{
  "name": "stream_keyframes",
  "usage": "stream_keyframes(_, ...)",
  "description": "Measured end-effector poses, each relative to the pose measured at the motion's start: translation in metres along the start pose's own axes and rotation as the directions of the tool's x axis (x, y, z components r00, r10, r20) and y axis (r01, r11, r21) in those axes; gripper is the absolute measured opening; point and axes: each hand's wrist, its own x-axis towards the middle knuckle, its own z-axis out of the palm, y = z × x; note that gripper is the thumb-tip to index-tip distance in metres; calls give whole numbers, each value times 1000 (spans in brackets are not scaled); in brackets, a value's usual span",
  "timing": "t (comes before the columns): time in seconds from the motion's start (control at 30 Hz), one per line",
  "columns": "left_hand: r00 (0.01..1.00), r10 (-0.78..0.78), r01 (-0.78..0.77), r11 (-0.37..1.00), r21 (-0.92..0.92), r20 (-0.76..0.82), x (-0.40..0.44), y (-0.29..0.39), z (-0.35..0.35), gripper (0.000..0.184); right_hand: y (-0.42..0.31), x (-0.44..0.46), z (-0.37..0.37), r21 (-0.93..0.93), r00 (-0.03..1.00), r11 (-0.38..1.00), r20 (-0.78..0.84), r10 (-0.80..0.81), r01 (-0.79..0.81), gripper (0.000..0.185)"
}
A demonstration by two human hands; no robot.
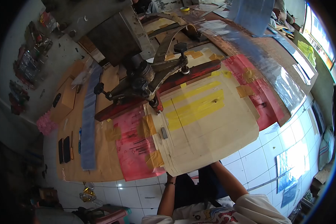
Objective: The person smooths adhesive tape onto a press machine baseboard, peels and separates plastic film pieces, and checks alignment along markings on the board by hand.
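A large cream sheet [216, 125] with yellow tape strips [198, 108] lies over the near part of the table, its rounded front edge toward my body. My left hand [170, 178] is at the sheet's front left corner, mostly hidden beneath the edge, with a band at the wrist. My right hand [215, 164] meets the same edge farther right. Its fingers are out of sight under the sheet. Above the sheet's far side sits a machine head [142, 74] with a red bar [192, 74] across it. A small grey piece [164, 133] lies on the sheet's left side.
Red sheeting [134, 149] with brown tape flanks the cream sheet on both sides. At the left are a blue strip [89, 130], dark blocks [66, 149] and a cardboard box [65, 98]. Clear plastic [287, 87] hangs over the right edge. Another person [145, 6] is at the back.
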Motion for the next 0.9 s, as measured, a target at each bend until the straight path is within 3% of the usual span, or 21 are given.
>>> stream_keyframes(0.2,1000,4,-1,952,305,-10,2,11,2,58,0,1,-5,-10,1000,1000,11,5,-5,55)
stream_keyframes(0.9,990,-141,102,803,588,21,9,14,0,49,-5,4,-13,-19,999,1000,43,-9,10,52)
